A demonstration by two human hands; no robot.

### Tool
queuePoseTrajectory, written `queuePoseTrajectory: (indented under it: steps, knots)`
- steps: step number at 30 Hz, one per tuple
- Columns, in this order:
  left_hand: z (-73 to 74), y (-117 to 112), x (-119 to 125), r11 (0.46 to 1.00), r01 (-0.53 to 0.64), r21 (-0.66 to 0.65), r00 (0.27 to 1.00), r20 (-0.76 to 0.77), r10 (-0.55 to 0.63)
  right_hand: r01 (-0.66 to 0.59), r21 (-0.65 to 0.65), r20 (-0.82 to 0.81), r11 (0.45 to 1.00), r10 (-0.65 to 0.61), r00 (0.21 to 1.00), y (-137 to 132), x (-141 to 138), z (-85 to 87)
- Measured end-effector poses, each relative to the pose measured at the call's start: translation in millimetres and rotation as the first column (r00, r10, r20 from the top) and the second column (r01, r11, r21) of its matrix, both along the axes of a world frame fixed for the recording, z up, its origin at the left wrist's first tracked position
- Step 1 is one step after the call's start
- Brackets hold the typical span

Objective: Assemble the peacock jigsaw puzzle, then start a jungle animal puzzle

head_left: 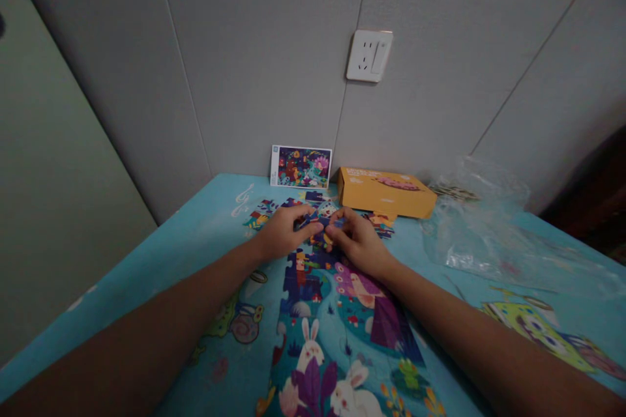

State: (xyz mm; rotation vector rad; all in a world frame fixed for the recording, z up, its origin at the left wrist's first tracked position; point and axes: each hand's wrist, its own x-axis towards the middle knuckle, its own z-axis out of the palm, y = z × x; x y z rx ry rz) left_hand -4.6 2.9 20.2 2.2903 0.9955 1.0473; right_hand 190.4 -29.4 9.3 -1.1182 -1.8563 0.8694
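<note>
A partly joined jigsaw puzzle (313, 293) with rabbits and a path lies on the blue tablecloth in front of me. Over its far end, my left hand (286, 232) is closed, thumb and fingers pinching a dark puzzle piece (304, 220). Close beside it, my right hand (360, 242) is closed too, its thumb and forefinger on a small puzzle piece (338, 224) that the fingers partly hide. Loose puzzle pieces (261, 214) lie left of my left hand. More pieces (381, 224) are beyond my right hand, by the yellow box.
A picture card (302, 167) leans against the wall. Right of it lies a yellow box (386, 192). Clear plastic bags (482, 234), one with several pieces beside it, spread over the right side of the tablecloth (195, 234). A wall socket (370, 56) is above.
</note>
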Motion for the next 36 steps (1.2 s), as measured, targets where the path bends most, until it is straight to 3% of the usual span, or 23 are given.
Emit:
queuePoseTrajectory:
  steps: [3,6,8,10,12,15,18,23,26,29,34,36]
  knots:
    - [-1.2,-1.1,0.6,0.999,-0.016,0.036,0.998,-0.058,0.018,0.064,0.019,0.084,0.998,-0.065,0.994,-1.5,0.0,5.3]
    - [-2.4,5.5,-3.1,0.98,-0.192,0.055,0.981,0.02,0.192,0.255,0.236,0.278,0.938,-0.317,0.907,1.0,9.2,16.1]
    - [-3.5,12.1,-6.8,0.941,-0.334,0.043,0.941,0.074,0.331,0.388,0.414,0.412,0.823,-0.55,0.727,4.5,20.8,24.6]
    - [-4.4,18.1,-10.4,0.907,-0.421,-0.005,0.902,0.099,0.419,0.452,0.486,0.55,0.748,-0.664,0.507,8.0,33.9,31.6]
    - [-4.6,22.2,-13.3,0.886,-0.458,-0.071,0.881,0.099,0.463,0.492,0.472,0.66,0.732,-0.663,0.353,10.2,45.5,36.3]
    - [-3.4,24.6,-15.6,0.851,-0.51,-0.122,0.849,0.086,0.521,0.564,0.391,0.754,0.727,-0.605,0.257,11.1,55.6,38.4]
    - [-1.9,24.7,-16.5,0.807,-0.583,-0.096,0.808,0.042,0.588,0.573,0.305,0.804,0.76,-0.528,0.272,12.2,58.1,34.8]
    - [-3.6,26.7,-17.7,0.75,-0.656,-0.084,0.75,-0.191,0.633,0.534,0.241,0.791,0.81,-0.483,0.376,19.7,59.4,22.7]
    - [-6.3,28.4,-18.9,0.736,-0.676,-0.048,0.717,-0.277,0.64,0.537,0.182,0.768,0.824,-0.46,0.445,23.8,61.4,19.1]
    - [-8.6,28.4,-20.2,0.737,-0.675,0.035,0.684,-0.346,0.642,0.533,0.16,0.763,0.831,-0.447,0.467,25.2,62.3,19.3]
    - [-9.5,27.7,-21.1,0.715,-0.689,0.119,0.655,-0.32,0.685,0.513,0.161,0.753,0.843,-0.441,0.488,24.1,59.4,19.1]
    - [-8.1,27.3,-20.4,0.737,-0.657,0.159,0.696,-0.247,0.674,0.519,0.164,0.748,0.839,-0.449,0.489,23.7,57.2,17.9]
